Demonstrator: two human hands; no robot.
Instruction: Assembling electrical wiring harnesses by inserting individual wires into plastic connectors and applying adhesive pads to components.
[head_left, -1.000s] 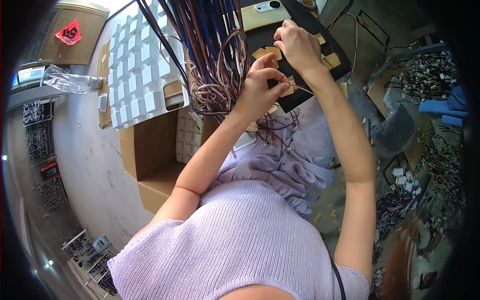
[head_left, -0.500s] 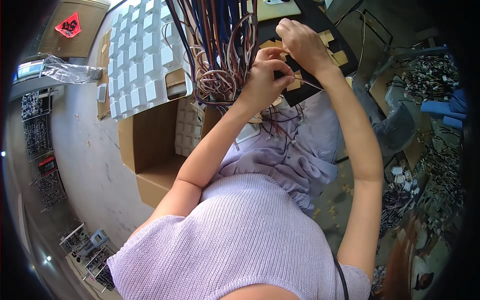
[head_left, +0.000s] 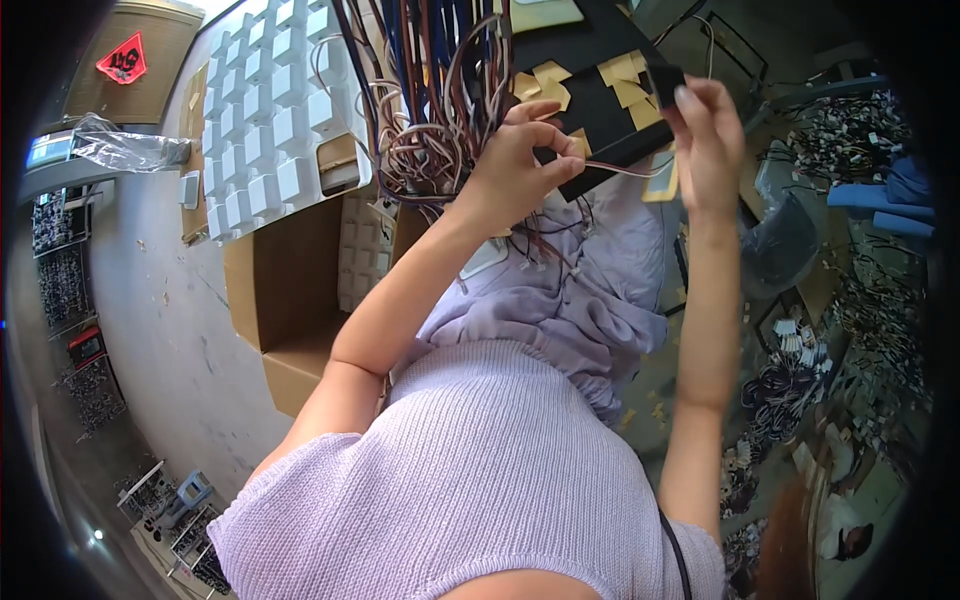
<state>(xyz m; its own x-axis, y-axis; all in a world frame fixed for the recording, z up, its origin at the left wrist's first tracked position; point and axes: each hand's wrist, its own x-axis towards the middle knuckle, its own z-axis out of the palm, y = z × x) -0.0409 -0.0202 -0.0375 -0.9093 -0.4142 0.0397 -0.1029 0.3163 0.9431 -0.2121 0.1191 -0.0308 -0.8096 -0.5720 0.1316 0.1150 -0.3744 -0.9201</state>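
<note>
My left hand [head_left: 522, 165] pinches a thin pale wire [head_left: 622, 169] between thumb and fingertips, beside a bundle of brown, blue and white wires [head_left: 430, 150]. From the pinch, the wire runs right past the edge of the black tabletop [head_left: 570, 45]. My right hand [head_left: 708, 140] is raised beyond the table's right edge, fingers bent around a small dark flat piece [head_left: 664, 86]; its kind is unclear. Several yellowish paper-like pieces [head_left: 622, 72] lie on the tabletop. Below my right fingers hangs a yellow-edged piece [head_left: 660, 180], slightly blurred.
A white tray with raised square blocks [head_left: 270, 110] stands left of the bundle, above an open cardboard box [head_left: 290, 280]. Loose connectors and wires [head_left: 545, 250] hang near my lap. Heaps of cables [head_left: 870, 300] lie at the right, near a blue cloth [head_left: 880, 208].
My right hand has moved right, away from my left hand, and now has a dark piece at its fingers. My left hand stays by the bundle, still pinching the wire.
</note>
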